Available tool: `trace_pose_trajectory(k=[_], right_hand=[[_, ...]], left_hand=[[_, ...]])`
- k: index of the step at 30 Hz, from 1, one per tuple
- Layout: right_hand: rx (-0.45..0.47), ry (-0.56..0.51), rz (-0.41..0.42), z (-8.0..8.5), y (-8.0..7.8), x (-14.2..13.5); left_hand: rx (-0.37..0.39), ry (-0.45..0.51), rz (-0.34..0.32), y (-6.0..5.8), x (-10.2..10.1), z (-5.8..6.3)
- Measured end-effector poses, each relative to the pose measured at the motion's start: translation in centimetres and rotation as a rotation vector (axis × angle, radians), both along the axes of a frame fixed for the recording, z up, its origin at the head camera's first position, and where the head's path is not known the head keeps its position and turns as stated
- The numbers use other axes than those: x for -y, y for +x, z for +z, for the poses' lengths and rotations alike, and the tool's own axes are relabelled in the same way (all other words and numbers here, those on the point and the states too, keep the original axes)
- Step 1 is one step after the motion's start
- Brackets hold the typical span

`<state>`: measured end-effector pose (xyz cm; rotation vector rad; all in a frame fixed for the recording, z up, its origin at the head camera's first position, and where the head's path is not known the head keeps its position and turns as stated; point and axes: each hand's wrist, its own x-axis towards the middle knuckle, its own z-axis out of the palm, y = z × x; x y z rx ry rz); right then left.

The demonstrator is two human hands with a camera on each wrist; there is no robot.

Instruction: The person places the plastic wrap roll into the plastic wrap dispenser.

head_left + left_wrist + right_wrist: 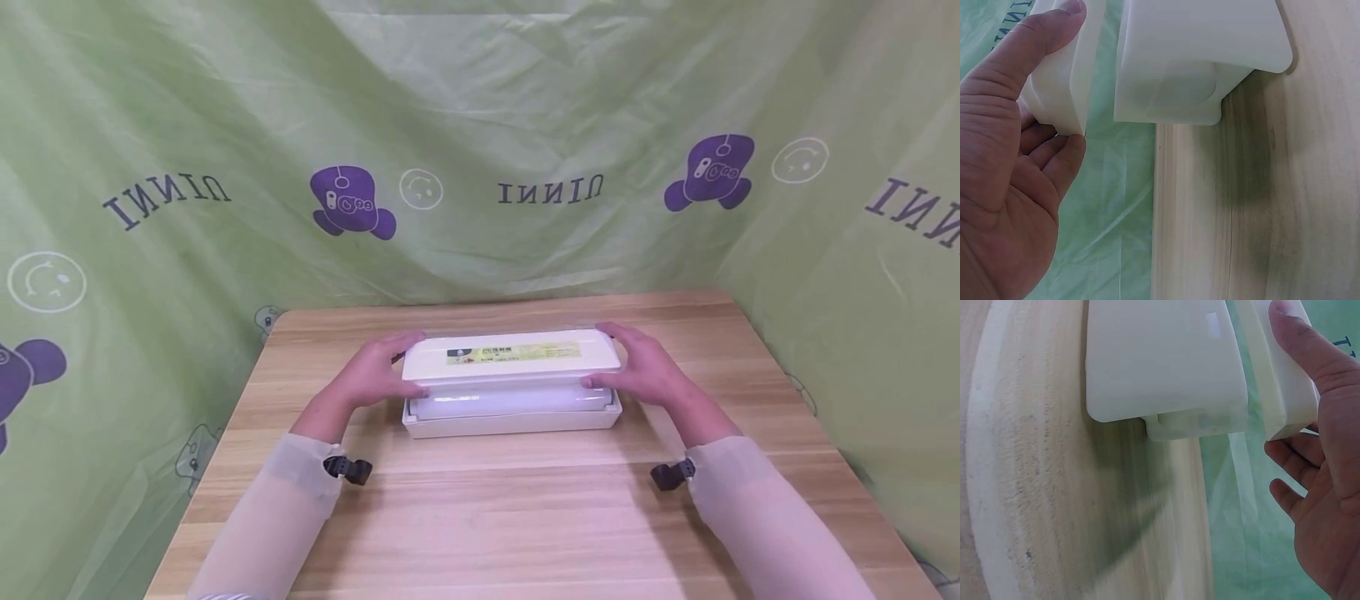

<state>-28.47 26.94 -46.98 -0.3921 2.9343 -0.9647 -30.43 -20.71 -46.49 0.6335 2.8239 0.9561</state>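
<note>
A white lid (427, 360) with a yellow-green printed label is held level over a long white cling film dispenser box (517, 427). Inside the box lies a shiny roll of cling film (517, 403), partly hidden by the lid. My left hand (371, 371) grips the lid's left end, thumb on the near side and fingers at the far side. At the opposite end my right hand (651, 367) holds it the same way. Both wrist views show a gap between the lid (1063, 87) and the box (1160, 362), which rests on the table.
The wooden table (480, 517) carries the box near its back edge. Green curtains (480, 100) with purple cartoon prints hang behind and on both sides. Small black cameras (352, 471) are strapped at both wrists, over pale sleeves.
</note>
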Motion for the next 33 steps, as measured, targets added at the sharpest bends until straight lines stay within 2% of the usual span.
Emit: trace_pose_trajectory(k=[14, 33], right_hand=[[-0.003, 0.019, 0.015, -0.5, 1.4, 0.1], [-0.035, 0.054, 0.053, -0.8, 2.5, 0.2]], left_hand=[[-0.003, 0.013, -0.004, 1.5, 0.3, -0.7], [0.026, 0.023, 0.016, 3.1, 0.6, -1.2]])
